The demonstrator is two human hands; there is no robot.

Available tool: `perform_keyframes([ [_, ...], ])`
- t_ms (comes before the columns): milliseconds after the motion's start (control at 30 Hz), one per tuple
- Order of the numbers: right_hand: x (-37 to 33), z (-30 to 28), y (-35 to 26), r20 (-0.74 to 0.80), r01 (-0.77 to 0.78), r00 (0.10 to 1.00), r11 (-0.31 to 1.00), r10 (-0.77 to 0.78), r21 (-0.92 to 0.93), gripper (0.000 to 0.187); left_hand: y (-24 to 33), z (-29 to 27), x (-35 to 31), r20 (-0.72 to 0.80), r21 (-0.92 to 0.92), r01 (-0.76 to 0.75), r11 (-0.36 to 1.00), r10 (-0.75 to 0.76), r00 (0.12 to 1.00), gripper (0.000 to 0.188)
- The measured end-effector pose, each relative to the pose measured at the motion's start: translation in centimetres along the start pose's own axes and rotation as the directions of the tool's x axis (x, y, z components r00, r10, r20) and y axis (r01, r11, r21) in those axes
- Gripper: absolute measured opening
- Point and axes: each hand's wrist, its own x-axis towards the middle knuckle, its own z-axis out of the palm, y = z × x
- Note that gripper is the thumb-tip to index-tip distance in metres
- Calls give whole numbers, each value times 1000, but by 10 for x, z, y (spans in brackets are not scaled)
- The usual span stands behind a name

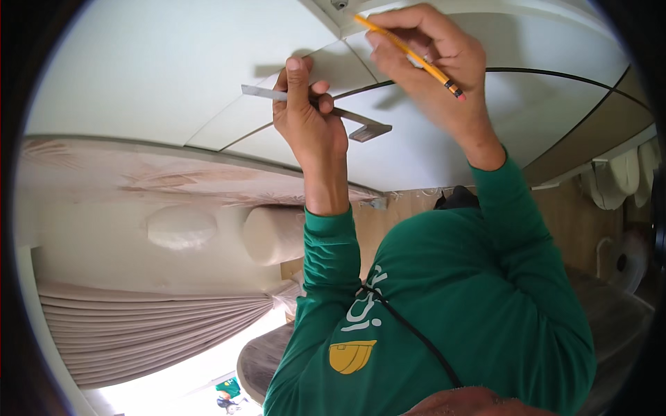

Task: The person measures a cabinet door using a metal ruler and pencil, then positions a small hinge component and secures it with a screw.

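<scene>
My left hand (pixel 310 128) is closed round a small metal try square (pixel 371 130), with thumb and fingers pinching its blade. One end of the blade sticks out to the left of the thumb, and the short thick arm shows on the right. In my right hand (pixel 444 73) is a yellow pencil (pixel 402 46) with a pink eraser, gripped between thumb and fingers. Its tip points up and left, close to the inner corner of a white frame (pixel 326 17). White panels (pixel 277 41) with thin seams lie behind both hands.
A small grey metal fitting (pixel 339 4) sits at the top edge. Curved dark trim (pixel 548 73) crosses the panels on the right. A pleated curtain (pixel 152 333) hangs at lower left, beside rounded pale seats (pixel 274 236). White rounded objects (pixel 619 177) stand at far right.
</scene>
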Motion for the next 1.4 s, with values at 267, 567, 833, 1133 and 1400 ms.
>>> perform_keyframes([
  [267,4,11,5,-31,88,995,995,-90,-51,15,4,10,-6,-95,78,37,996,-30,995,24],
  [567,7,15,7,-52,19,998,1000,-18,11,16,6,12,-6,-121,98,40,994,-28,992,24],
  [833,9,13,7,-27,19,999,993,-22,-117,18,5,8,-6,-93,79,45,996,-37,995,22],
  [1133,12,14,7,-27,74,997,989,-78,-128,18,5,8,-6,-78,55,39,998,-35,996,21],
  [1400,10,12,7,-4,65,998,992,-66,-110,23,3,8,-5,-122,35,20,999,-15,992,21],
])
